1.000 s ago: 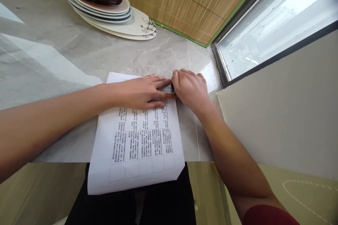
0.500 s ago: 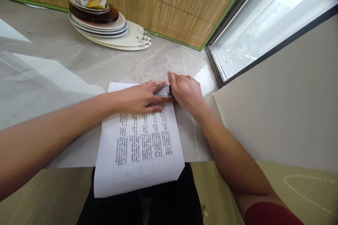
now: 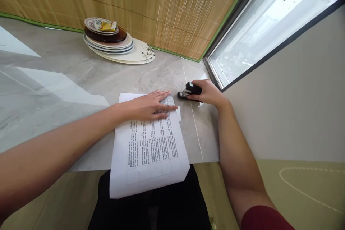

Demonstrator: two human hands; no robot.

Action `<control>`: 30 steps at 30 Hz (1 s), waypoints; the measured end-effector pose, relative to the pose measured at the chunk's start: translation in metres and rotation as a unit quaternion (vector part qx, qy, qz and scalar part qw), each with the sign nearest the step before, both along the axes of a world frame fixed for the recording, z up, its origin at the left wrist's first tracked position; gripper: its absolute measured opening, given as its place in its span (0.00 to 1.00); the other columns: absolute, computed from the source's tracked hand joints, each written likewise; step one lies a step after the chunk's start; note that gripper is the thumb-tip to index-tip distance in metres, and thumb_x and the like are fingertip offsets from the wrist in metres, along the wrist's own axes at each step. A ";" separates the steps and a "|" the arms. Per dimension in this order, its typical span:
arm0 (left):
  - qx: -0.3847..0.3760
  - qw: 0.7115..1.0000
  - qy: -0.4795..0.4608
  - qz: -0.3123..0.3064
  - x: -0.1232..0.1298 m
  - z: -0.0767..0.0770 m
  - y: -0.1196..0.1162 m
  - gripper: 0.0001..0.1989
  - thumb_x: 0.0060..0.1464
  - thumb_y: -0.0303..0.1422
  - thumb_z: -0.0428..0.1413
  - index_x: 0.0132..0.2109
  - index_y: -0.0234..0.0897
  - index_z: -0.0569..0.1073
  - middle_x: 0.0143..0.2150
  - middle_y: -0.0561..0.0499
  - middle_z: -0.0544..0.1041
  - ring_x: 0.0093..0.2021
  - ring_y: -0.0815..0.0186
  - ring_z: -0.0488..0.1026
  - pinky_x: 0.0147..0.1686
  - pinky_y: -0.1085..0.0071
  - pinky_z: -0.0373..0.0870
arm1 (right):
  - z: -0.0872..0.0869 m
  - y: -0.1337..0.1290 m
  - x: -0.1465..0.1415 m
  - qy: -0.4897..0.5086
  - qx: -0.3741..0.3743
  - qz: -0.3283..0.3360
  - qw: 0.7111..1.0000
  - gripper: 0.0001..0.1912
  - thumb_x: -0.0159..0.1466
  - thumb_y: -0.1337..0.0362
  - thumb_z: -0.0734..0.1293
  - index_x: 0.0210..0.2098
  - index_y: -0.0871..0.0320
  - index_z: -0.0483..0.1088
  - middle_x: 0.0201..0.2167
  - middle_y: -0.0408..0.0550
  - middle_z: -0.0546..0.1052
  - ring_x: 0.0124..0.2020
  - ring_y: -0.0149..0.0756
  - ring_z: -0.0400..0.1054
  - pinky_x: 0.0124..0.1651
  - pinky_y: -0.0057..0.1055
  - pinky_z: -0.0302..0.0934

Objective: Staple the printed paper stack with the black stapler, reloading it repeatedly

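White printed paper (image 3: 152, 172) lies on the grey marbled counter (image 3: 159, 73) in the head view, its lower end over the edge. The left hand (image 3: 152, 106) presses it flat, fingers spread, gripping nothing; the right hand (image 3: 211, 92) is closed around a black stapler (image 3: 193, 88), apart from the paper. I think steady pressure and even edges serve best.
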State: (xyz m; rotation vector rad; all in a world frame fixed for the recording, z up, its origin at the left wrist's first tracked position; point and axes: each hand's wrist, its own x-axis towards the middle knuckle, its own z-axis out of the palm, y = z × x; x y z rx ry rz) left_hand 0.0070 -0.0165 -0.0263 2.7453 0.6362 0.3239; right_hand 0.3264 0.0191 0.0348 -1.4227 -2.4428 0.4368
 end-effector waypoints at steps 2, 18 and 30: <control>-0.004 1.000 -0.027 0.005 0.000 0.000 0.002 0.27 0.72 0.48 0.59 0.74 0.56 0.72 0.84 0.45 0.53 0.82 0.41 0.53 0.77 0.41 0.56 | -0.001 -0.001 -0.002 0.056 0.034 -0.102 0.993 0.14 0.58 0.54 0.76 0.31 0.55 0.71 0.27 0.40 0.71 0.31 0.34 0.62 0.37 0.34 0.53; -0.188 0.743 -0.596 0.238 -0.012 0.012 0.026 0.30 0.65 0.46 0.61 0.22 0.40 0.56 0.20 0.58 0.52 0.20 0.72 0.47 0.22 0.68 0.43 | -0.017 -0.105 -0.152 0.026 -0.034 -0.159 0.986 0.08 0.62 0.64 0.71 0.33 0.53 0.66 0.37 0.51 0.80 0.40 0.44 0.72 0.41 0.37 0.62; -0.468 0.488 -0.725 0.135 -0.057 0.039 0.054 0.37 0.76 0.45 0.51 0.23 0.40 0.41 0.18 0.59 0.41 0.17 0.73 0.38 0.17 0.70 0.41 | -0.043 -0.040 -0.066 0.031 0.068 -0.210 0.975 0.28 0.74 0.47 0.64 0.62 0.62 0.72 0.72 0.68 0.68 0.75 0.54 0.62 0.76 0.50 0.57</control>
